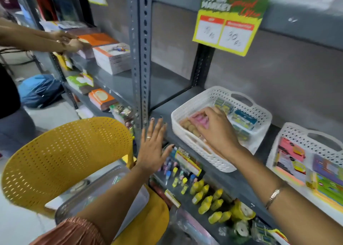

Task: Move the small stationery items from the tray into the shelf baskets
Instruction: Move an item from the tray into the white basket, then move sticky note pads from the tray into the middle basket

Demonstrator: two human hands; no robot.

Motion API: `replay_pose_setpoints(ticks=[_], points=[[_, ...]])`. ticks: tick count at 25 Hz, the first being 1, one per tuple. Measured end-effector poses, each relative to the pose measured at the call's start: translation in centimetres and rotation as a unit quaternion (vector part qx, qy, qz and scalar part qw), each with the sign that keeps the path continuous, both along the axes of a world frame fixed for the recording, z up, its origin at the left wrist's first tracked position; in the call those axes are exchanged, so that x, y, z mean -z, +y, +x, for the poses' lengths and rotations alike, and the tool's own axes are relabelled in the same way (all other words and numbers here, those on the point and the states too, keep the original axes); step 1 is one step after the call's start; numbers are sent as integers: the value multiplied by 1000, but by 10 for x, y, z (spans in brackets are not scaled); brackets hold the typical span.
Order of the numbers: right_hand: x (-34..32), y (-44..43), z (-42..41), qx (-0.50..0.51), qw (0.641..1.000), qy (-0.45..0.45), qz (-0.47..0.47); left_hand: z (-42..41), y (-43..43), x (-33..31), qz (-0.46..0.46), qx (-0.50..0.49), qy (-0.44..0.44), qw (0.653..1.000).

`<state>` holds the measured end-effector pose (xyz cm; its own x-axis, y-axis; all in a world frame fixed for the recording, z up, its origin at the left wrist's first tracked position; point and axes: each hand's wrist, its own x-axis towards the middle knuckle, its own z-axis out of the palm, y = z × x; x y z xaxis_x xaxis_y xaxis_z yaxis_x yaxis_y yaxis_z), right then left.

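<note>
forearm hides most of the tray (70,205).

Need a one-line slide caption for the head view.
Right hand places a pink item into a white shelf basket; left hand hovers open above the tray on a yellow chair.

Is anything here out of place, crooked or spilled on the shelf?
Nothing is spilled. The white basket under the right hand sits skewed to the shelf edge, one corner near the front. The special offer sign hangs tilted. The left hand is open, empty.
</note>
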<state>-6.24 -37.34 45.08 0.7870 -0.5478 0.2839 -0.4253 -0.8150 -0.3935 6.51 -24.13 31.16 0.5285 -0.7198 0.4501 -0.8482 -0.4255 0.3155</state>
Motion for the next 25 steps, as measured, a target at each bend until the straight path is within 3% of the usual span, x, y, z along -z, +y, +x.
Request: replay_pose_setpoints(ticks=[3, 5, 11, 16, 21, 23, 25], points=[[22, 55, 35, -85, 994, -71, 7, 11, 66, 64, 58, -94, 44, 993], [65, 85, 61, -134, 989, -49, 32, 10, 109, 108, 104, -134, 74, 983], [250, 123, 126, -211, 953, 191, 106, -23, 175, 225, 206, -185, 170, 946], [379, 132, 161, -204, 922, 310, 109, -36, 183, 306, 252, -174, 224, 925], [452, 142, 176, -281, 892, 354, -14, -41, 185, 342, 249, -185, 223, 924], [470, 146, 176, -289, 898, 319, -89, -41, 183, 347, 241, -191, 224, 924], [479, 149, 177, -272, 908, 301, -103, -42, 183, 350, 246, -188, 217, 926]])
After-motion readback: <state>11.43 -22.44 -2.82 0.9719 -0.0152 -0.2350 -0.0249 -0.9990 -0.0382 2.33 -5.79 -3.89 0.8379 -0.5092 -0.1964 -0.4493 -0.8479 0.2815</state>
